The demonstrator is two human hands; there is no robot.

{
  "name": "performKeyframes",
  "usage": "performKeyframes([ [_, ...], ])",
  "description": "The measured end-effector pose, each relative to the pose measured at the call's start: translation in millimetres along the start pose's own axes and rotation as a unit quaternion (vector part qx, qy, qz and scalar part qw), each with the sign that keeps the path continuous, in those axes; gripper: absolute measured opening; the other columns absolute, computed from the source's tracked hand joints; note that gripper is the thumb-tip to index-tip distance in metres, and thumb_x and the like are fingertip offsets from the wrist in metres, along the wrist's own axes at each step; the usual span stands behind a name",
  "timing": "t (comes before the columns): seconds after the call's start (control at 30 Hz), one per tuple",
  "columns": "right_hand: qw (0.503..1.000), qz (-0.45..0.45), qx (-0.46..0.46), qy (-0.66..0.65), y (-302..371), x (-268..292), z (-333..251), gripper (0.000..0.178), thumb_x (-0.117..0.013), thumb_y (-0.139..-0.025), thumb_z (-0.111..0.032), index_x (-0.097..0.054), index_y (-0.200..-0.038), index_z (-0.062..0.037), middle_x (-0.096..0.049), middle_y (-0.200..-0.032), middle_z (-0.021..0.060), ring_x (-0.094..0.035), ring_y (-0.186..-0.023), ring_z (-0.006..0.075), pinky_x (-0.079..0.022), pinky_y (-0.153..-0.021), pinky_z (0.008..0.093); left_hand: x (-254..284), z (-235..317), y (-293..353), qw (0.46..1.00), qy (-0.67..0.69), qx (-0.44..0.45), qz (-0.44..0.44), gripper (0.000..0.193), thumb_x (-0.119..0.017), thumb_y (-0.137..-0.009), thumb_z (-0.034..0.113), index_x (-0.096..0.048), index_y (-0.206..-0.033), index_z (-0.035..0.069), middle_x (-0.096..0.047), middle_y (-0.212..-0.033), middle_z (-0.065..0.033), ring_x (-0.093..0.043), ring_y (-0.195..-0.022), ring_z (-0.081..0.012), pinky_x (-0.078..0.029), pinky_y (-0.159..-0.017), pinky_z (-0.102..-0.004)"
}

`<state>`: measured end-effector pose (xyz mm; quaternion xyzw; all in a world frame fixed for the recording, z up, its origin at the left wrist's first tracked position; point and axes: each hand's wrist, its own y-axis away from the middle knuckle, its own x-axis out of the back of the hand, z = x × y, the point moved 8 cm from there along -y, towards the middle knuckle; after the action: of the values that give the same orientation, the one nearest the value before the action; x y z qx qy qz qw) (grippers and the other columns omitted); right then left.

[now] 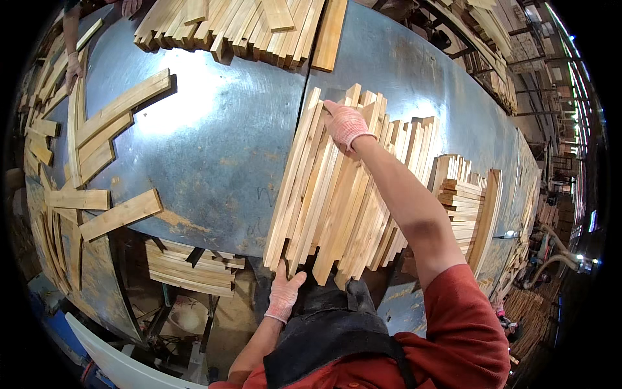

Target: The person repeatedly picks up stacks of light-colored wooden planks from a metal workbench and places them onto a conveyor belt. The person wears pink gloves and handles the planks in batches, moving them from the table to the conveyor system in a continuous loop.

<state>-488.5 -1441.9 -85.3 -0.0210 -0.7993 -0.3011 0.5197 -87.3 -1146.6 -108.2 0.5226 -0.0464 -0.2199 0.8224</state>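
A row of long, pale wooden strips [337,201] lies side by side on the metal tabletop in front of me, their ends uneven. My right hand [346,123], in a pinkish knit glove, reaches across the row and is closed at the far end of strips on its left side; its fingertips are partly hidden. At the near left corner, my left hand [285,295], gloved alike, is closed on the near end of a strip, its thumb to the right and its fingers partly hidden by the wood.
A big stack of strips [227,29] lies at the far side, and loose boards [123,107] are scattered at left near another person's hand [74,71]. More short pieces [463,201] are piled to the right. Boards [191,267] also sit below the table edge [194,241].
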Motion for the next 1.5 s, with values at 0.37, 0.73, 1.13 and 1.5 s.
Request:
performKeyframes([
  [0.37,0.965,0.201,0.005,-0.165,104.6,77.9,-16.6,0.066,-0.077,-0.096,-0.021,-0.056,-0.155,-0.0006,-0.068,-0.146,0.0184,-0.071,-0.12,0.0241,-0.056,-0.107,0.0358,-0.3,26.0,42.7,0.964,0.258,-0.058,0.02,0.077,-0.071,-0.096,0.003,-0.037,-0.164,-0.009,-0.055,-0.156,-0.0169,-0.051,-0.143,-0.0254,-0.037,-0.123,-0.0368],
  [0.73,0.736,0.205,0.007,-0.646,207.4,117.6,71.1,0.076,-0.075,-0.096,-0.001,-0.041,-0.164,0.0031,-0.067,-0.142,0.0151,-0.07,-0.113,0.019,-0.06,-0.093,0.0316,-11.6,53.5,72.8,0.99,0.138,-0.02,-0.035,0.025,-0.075,-0.099,0.018,-0.067,-0.116,0.002,-0.071,-0.093,-0.0052,-0.066,-0.075,-0.0143,-0.056,-0.068,-0.0306],
  [1.13,0.773,0.188,-0.13,-0.592,366.7,52.1,143.1,0.052,-0.075,-0.097,-0.031,-0.062,-0.139,-0.0018,-0.072,-0.127,0.0154,-0.063,-0.125,0.0213,-0.051,-0.106,0.0412,-178.8,94.0,87.6,0.97,-0.176,-0.067,-0.155,0.023,-0.071,-0.103,0.021,-0.068,-0.111,0.0,-0.072,-0.086,-0.007,-0.069,-0.067,-0.0133,-0.054,-0.06,-0.026],
  [1.5,0.871,0.248,-0.423,-0.025,541.0,64.6,527.3,0.038,-0.065,-0.103,-0.021,-0.063,-0.14,-0.0121,-0.073,-0.116,0.024,-0.072,-0.112,0.041,-0.057,-0.096,0.054,-195.2,198.2,51.3,0.75,-0.491,-0.386,0.218,0.092,-0.084,-0.086,0.034,-0.045,-0.159,-0.006,-0.054,-0.158,-0.0277,-0.053,-0.145,-0.043,-0.042,-0.123,-0.0466],
])
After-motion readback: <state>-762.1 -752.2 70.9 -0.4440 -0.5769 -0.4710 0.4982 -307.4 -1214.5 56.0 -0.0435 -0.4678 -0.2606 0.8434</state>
